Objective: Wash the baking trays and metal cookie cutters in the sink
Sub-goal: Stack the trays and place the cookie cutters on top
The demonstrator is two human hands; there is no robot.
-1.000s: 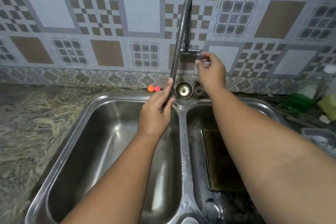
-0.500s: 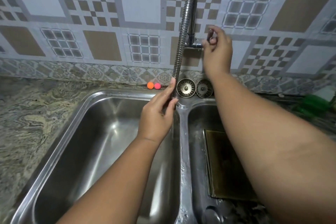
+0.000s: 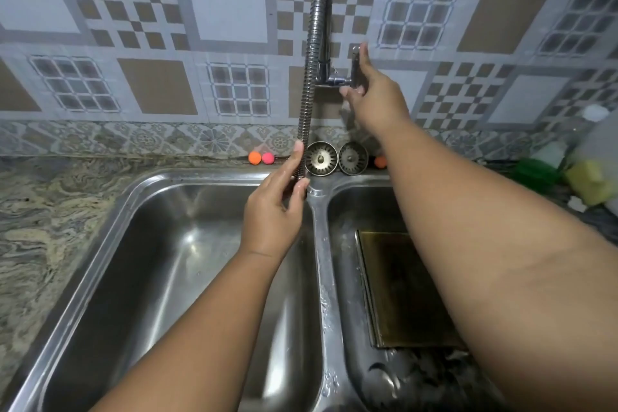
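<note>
The step in hand looks to be starting the water and aiming it; the left hand [image 3: 274, 211] has its fingers curled round the lower end of the flexible spout [image 3: 311, 77], thumb and forefinger closing just above the nozzle, while the right hand [image 3: 371, 94] reaches the tap lever [image 3: 355, 58] on the wall, forefinger lying straight along it and thumb beneath by the valve; whether that hand pinches the lever or merely pushes it, I cannot tell, as it is blurred; no stream shows at the nozzle. To do this well, I judge the lever should be turned gently, so the flow does not kick the hose, and the left fingers should hold firm and bend the nozzle rightward, across the divider of the sink [image 3: 321, 244], since the baking tray [image 3: 401, 288] lies flat in the right basin, below and to the right of the left fingers and under the right forearm; dark wet matter sits at the tray's near end, too murky to name; the basin beneath the left fingers shows wet steel; no cookie cutters are in view; two strainers [image 3: 321, 158] stand on the ledge just beyond the left fingertips.
</note>
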